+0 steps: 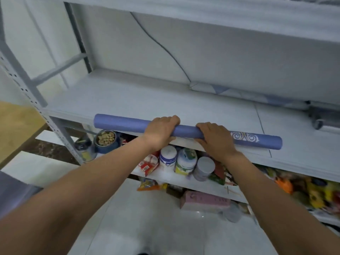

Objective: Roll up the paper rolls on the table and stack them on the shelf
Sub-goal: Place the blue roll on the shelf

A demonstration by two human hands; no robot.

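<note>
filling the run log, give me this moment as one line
blue paper roll: at shelf front edge | left hand: grips roll | right hand: grips roll

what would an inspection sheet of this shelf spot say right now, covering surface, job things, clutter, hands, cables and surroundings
surface: grey shelf board, the roll lies along its front edge
job's things: blue paper roll, rolled up, white spiral print near its right end; pale patterned item at the shelf's back right, too blurred to name
clutter: jars and packets and an open tin on the lower shelf
hands: left hand and right hand both grip the roll near its middle
cables: dark curved line on the back panel, cable or crack, cannot tell
surroundings: perforated metal upright, pale tiled floor, wooden surface at left
</note>
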